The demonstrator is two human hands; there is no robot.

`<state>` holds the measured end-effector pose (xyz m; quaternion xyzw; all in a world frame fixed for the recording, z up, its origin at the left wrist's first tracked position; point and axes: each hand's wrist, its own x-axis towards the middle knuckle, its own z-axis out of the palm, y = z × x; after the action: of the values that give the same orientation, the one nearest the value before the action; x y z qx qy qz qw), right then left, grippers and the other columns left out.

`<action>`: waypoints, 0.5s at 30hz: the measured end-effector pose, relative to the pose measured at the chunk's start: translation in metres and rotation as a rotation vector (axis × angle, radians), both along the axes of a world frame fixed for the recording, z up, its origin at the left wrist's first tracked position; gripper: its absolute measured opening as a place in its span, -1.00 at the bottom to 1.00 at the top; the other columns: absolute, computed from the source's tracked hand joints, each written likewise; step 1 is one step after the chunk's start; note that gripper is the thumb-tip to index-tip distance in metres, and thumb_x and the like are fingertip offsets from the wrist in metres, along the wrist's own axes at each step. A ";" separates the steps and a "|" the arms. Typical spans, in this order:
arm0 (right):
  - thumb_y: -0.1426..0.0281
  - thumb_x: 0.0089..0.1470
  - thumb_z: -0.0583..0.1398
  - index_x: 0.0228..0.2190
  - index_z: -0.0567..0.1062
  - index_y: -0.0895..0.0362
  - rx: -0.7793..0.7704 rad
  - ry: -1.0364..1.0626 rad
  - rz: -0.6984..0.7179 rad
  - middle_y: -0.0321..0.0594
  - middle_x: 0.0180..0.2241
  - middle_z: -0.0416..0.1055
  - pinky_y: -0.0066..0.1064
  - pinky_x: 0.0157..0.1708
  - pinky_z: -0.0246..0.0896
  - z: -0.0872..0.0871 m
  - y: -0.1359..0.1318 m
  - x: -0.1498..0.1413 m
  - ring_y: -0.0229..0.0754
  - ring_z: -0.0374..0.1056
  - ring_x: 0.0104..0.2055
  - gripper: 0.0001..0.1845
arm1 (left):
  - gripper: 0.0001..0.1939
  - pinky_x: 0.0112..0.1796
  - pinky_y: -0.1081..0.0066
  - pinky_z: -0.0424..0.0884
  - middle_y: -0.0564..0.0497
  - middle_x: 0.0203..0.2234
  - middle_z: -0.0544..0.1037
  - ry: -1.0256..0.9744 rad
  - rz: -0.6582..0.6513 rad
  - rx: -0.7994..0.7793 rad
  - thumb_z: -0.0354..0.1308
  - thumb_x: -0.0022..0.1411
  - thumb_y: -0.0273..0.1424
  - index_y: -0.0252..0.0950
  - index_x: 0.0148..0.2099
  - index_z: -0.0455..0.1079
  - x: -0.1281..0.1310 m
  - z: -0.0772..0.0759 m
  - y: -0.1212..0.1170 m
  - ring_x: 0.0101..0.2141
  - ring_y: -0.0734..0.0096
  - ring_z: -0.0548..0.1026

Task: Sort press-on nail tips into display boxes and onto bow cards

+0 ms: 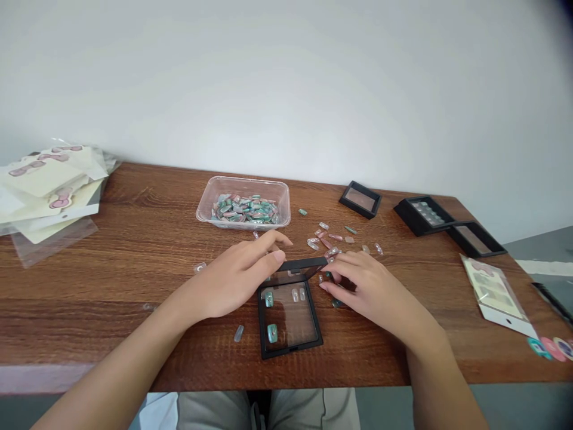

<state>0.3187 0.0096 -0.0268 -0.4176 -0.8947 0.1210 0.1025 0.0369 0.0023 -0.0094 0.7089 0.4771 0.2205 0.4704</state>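
Note:
A black hinged display case [292,351] with a clear window stands open near the table's front edge, its lid [308,263] tilted up at the back. Two green press-on nails [272,333] sit on its left side and two clear ones [298,295] at its upper right. My left hand [239,272] rests at the lid's left corner, thumb and forefinger stretched and apart; its other fingers are partly hidden. Right of the lid, my right hand [364,280] is curled, with a small clear press-on nail [320,278] between thumb and forefinger tips. More nails lie partly hidden beneath it.
Behind the case, a clear plastic tub [243,226] holds many nails. Loose nails [325,242] lie scattered right of it, and one clear nail [239,333] left of the case. Black cases [360,199] stand back right; packaged cards [58,185] are stacked left, another card [496,292] right.

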 end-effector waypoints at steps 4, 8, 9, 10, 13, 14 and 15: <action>0.39 0.26 0.27 -0.27 0.54 0.06 -0.027 0.004 -0.008 -0.26 -0.31 0.51 -0.21 -0.14 0.24 0.000 0.000 0.000 -0.10 0.41 -0.22 -0.98 | -0.56 0.05 0.14 0.25 0.05 -0.11 0.56 -0.003 -0.005 0.000 -0.19 0.48 0.02 0.00 0.19 0.29 0.000 0.000 0.000 -0.02 0.12 0.46; 0.40 0.24 0.27 -0.26 0.55 0.05 -0.024 0.000 0.000 -0.28 -0.35 0.49 -0.22 -0.13 0.24 0.001 -0.001 0.000 -0.10 0.42 -0.24 -0.98 | -0.56 0.06 0.13 0.25 0.05 -0.11 0.56 0.002 0.000 -0.004 -0.20 0.48 0.03 0.01 0.19 0.29 0.000 0.000 0.000 -0.02 0.12 0.46; 0.40 0.23 0.28 -0.25 0.55 0.05 -0.020 -0.004 -0.001 -0.28 -0.37 0.49 -0.23 -0.15 0.25 0.002 -0.002 0.000 -0.10 0.42 -0.26 -0.97 | -0.57 0.06 0.14 0.25 0.05 -0.10 0.56 0.002 0.000 -0.005 -0.20 0.49 0.02 0.01 0.19 0.29 0.000 0.000 0.000 -0.02 0.12 0.46; 0.39 0.22 0.28 -0.24 0.55 0.05 -0.017 -0.006 -0.003 -0.29 -0.38 0.49 -0.23 -0.16 0.26 0.002 -0.003 0.001 -0.10 0.43 -0.27 -0.96 | -0.57 0.05 0.14 0.26 0.06 -0.10 0.56 0.001 -0.001 -0.004 -0.19 0.49 0.02 0.02 0.19 0.29 0.001 0.000 0.000 -0.02 0.13 0.46; 0.39 0.26 0.22 -0.21 0.55 0.04 -0.003 0.023 -0.006 -0.24 -0.29 0.54 -0.20 -0.13 0.32 0.004 -0.004 0.002 -0.08 0.46 -0.21 -0.91 | -0.58 0.05 0.15 0.26 0.06 -0.10 0.56 -0.004 -0.001 0.001 -0.19 0.49 0.01 0.01 0.19 0.29 0.001 0.001 0.000 -0.01 0.14 0.45; 0.42 0.29 0.18 -0.19 0.55 0.04 0.006 0.044 -0.006 -0.21 -0.23 0.56 -0.18 -0.10 0.33 0.004 -0.004 0.002 -0.06 0.47 -0.16 -0.86 | -0.58 0.05 0.15 0.26 0.06 -0.10 0.56 -0.004 -0.001 0.001 -0.19 0.49 0.01 0.01 0.19 0.29 0.001 0.001 0.000 -0.01 0.14 0.45; 0.46 0.30 0.13 -0.16 0.55 0.04 0.015 0.064 -0.004 -0.19 -0.18 0.57 -0.17 -0.07 0.34 0.004 -0.005 0.002 -0.06 0.48 -0.12 -0.81 | -0.58 0.05 0.15 0.25 0.06 -0.10 0.56 -0.004 -0.001 0.001 -0.19 0.49 0.01 0.02 0.19 0.29 0.001 0.001 0.000 -0.01 0.14 0.45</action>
<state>0.3209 0.0048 -0.0228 -0.4146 -0.8909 0.1275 0.1345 0.0376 0.0026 -0.0086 0.7088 0.4758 0.2220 0.4711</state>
